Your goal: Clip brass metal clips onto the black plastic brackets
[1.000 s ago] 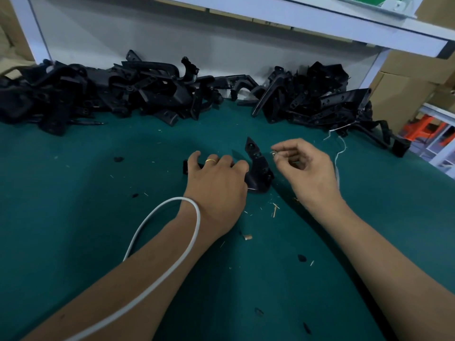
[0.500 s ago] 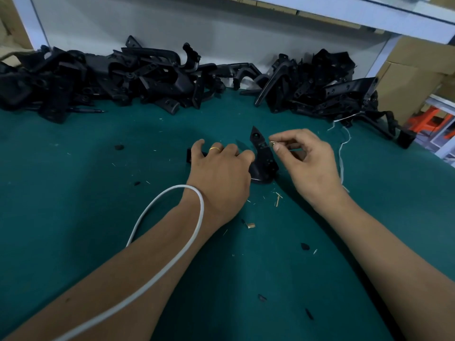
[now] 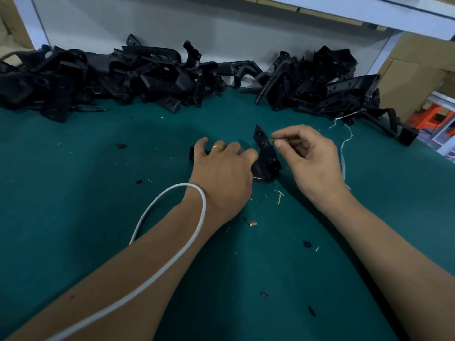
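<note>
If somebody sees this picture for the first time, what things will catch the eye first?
First, the two hands at the centre of the green mat: the left hand holds down a black bracket, while the right hand pinches a small brass clip against its upright part. Next, the heaps of black brackets along the back wall.

A small brass clip (image 3: 270, 142) with a dull yellow metallic sheen sits pinched at the fingertips of the right hand (image 3: 310, 160), touching a black plastic bracket (image 3: 266, 156) whose smooth surface has a faint satin gloss. Beneath the fingers of both hands lies a matt teal cloth-like table covering (image 3: 73, 193). A smooth, shiny gold-coloured metal ring (image 3: 218, 147) circles one finger of the left hand (image 3: 222, 173), and a smooth white plastic-coated cable (image 3: 172, 242) crosses that wrist.
</note>
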`<state>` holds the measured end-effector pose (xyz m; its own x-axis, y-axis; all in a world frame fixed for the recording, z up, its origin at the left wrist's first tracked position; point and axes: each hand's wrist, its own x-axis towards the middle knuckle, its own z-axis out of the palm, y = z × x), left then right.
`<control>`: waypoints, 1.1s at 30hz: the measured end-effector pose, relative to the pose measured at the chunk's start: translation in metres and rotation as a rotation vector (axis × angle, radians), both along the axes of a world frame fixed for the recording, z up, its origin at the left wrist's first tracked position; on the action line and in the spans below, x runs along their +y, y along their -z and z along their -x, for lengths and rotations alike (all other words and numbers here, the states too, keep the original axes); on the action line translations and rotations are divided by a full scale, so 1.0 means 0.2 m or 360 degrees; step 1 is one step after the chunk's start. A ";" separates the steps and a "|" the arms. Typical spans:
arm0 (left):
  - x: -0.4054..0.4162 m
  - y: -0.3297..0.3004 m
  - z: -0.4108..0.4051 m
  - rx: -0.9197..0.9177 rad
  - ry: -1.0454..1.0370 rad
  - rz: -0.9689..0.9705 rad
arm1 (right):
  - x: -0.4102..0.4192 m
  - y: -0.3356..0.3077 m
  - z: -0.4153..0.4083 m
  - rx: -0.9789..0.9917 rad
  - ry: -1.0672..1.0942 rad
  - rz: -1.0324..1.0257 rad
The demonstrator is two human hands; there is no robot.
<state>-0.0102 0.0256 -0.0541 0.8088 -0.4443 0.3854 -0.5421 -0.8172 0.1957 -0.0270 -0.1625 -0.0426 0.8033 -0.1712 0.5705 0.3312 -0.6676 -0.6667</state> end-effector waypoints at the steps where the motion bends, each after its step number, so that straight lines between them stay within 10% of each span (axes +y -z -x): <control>1: 0.00 0.00 0.00 0.0000 0.0001 -0.0003 | 0.00 0.00 0.00 0.0007 0.0000 -0.0010; 33: 0.00 0.03 -0.03 -0.0011 0.0114 0.0134 | 0.01 -0.10 0.03 0.0034 -0.0073 0.0654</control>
